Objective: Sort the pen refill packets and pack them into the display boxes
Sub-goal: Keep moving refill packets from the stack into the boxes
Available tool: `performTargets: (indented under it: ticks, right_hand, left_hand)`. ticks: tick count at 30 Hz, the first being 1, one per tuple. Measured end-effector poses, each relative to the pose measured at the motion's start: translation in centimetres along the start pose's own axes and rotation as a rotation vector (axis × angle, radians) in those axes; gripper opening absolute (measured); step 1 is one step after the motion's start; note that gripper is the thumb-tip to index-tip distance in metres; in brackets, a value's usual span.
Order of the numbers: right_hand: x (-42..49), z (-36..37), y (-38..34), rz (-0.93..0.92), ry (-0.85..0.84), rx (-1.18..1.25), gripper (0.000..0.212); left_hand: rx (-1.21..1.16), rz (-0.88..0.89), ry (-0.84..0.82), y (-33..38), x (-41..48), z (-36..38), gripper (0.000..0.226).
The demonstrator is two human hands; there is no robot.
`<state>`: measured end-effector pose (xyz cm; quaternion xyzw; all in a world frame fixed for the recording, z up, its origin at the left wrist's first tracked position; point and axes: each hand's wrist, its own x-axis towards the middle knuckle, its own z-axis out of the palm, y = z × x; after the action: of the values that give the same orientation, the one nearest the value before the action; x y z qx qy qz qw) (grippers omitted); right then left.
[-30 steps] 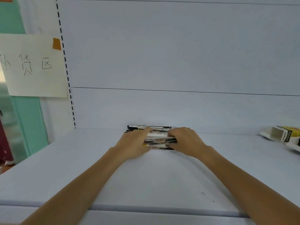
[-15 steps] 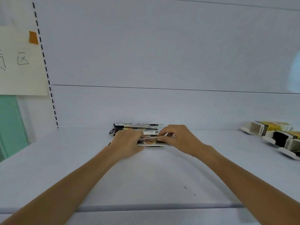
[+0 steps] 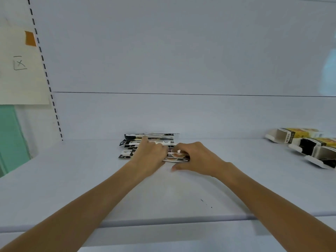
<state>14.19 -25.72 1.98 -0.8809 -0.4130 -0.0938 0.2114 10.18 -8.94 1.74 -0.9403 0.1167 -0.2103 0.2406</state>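
Note:
A loose pile of black-and-white pen refill packets point(image 3: 151, 138) lies on the white shelf point(image 3: 91, 179) near the back panel. My left hand point(image 3: 149, 157) lies over the pile's middle with its fingers curled onto the packets. My right hand point(image 3: 196, 159) pinches the right end of the front packets point(image 3: 177, 158) between thumb and fingers. Three open display boxes point(image 3: 309, 146), yellow and black with white flaps, lie on their sides at the far right of the shelf.
The shelf's front edge point(image 3: 163, 220) runs across below my forearms. A paper sign point(image 3: 20, 66) with an orange tape piece hangs at the left beside a slotted upright. A white back panel point(image 3: 181, 70) closes the shelf behind the packets.
The view has swung right, showing more of the display boxes. Both hands stay on the packet pile; my right hand has slid a little toward me along the front packets.

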Motion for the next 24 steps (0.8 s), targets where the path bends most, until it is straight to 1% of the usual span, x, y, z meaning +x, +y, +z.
performTargets:
  ticks: [2, 4, 7, 9, 12, 13, 15, 17, 21, 22, 24]
  right_hand:
    - [-1.2, -0.8, 1.0, 0.059, 0.008, 0.076, 0.051]
    - [-2.5, -1.8, 2.5, 0.101, 0.049, 0.080, 0.051]
    - [-4.2, -3.4, 4.9, 0.159, 0.204, 0.110, 0.035]
    - [-5.2, -4.1, 6.5, 0.187, 0.314, 0.135, 0.030]
    - [-6.6, -5.5, 8.8, 0.142, 0.469, 0.110, 0.015]
    - [-7.1, -6.3, 9.7, 0.115, 0.505, 0.101, 0.014]
    - [-8.1, -8.4, 11.6, 0.089, 0.534, 0.101, 0.017]
    - [-9.7, -11.2, 14.2, 0.087, 0.540, 0.094, 0.023]
    - [-14.3, -17.6, 20.8, 0.122, 0.538, -0.005, 0.029]
    - [-15.8, -19.0, 22.6, 0.148, 0.534, -0.041, 0.029]
    - [-18.4, -20.9, 26.0, 0.202, 0.519, -0.100, 0.028]
  left_hand:
    - [-0.011, 0.024, -0.004, 1.3, 0.7, -0.1, 0.023]
    - [-0.096, -0.007, -0.002, 2.5, 1.5, -0.4, 0.024]
    - [-0.244, -0.047, 0.005, 4.4, 3.2, -1.3, 0.026]
    - [-0.316, -0.042, 0.034, 6.2, 5.0, -2.2, 0.024]
    - [-0.382, -0.023, 0.056, 9.8, 8.0, -3.9, 0.020]
    - [-0.404, -0.026, 0.053, 11.0, 8.9, -4.4, 0.018]
    - [-0.458, -0.052, 0.055, 13.3, 10.6, -5.3, 0.014]
    - [-0.543, -0.096, 0.063, 15.8, 12.4, -6.6, 0.016]
    - [-0.716, -0.240, 0.006, 21.2, 16.2, -10.2, 0.046]
    - [-0.744, -0.267, -0.014, 22.6, 17.0, -10.9, 0.051]
    - [-0.790, -0.283, -0.032, 24.6, 18.1, -11.6, 0.050]
